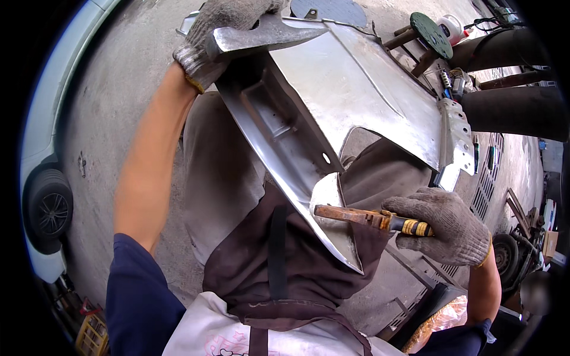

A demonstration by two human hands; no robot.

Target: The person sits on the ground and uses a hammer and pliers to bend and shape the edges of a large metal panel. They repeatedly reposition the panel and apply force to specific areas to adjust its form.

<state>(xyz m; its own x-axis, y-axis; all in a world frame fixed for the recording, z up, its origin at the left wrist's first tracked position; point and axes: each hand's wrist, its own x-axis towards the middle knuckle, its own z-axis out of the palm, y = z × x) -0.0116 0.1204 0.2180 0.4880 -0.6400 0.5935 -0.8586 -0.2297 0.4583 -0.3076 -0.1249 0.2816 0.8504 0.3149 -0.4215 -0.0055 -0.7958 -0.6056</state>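
A bare silver car body panel (pixel 380 89) lies across my knees. It has a folded channel (pixel 276 110) along its left side and a curved cutout near my right knee. My left hand (pixel 222 26), in a knitted grey glove, is closed at the panel's far left corner. In it is a steel hammer (pixel 264 37) with a blunt face and a tapering point; its handle is hidden. My gloved right hand (pixel 445 228) grips the yellow-and-black handle of a rusty flat-bladed tool (pixel 350 215). That blade is over the panel's pointed near end, and contact cannot be made out.
A round green-topped stool (pixel 431 35) stands beyond the panel to the right, near thick dark pipes (pixel 504 110). A light-coloured car (pixel 44 127) is along the left. Floor grating (pixel 488 178) and scattered parts lie at the right.
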